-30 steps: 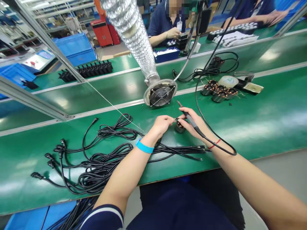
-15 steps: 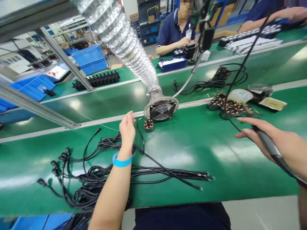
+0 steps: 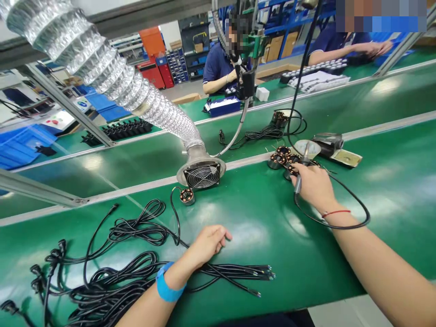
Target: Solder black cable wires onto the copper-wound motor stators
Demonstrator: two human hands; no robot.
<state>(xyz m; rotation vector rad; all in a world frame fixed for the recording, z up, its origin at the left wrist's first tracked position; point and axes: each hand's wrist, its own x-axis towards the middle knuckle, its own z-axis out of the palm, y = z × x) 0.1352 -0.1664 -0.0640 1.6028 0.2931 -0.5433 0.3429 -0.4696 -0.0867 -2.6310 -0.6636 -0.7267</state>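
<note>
My right hand is closed around the grey handle of a soldering iron, whose cord loops below the wrist. Its fingertips are at a cluster of round motor stators with copper windings; whether they grip one is hidden. My left hand, with a blue wristband, is loosely curled above the bundle of black cables, and nothing shows in its fingers. A single stator, with a black cable running to it, sits in front of the fan grille.
A foil duct leads down to the fan. Behind the stators stand a soldering iron holder and a yellowish sponge tray. Coiled cables with plugs cover the left of the green bench. Two co-workers sit across it.
My right hand has moved left and away from me, to the stators, still with the soldering iron. My left hand has drawn back from the single stator toward the cable ends. The view has shifted.
</note>
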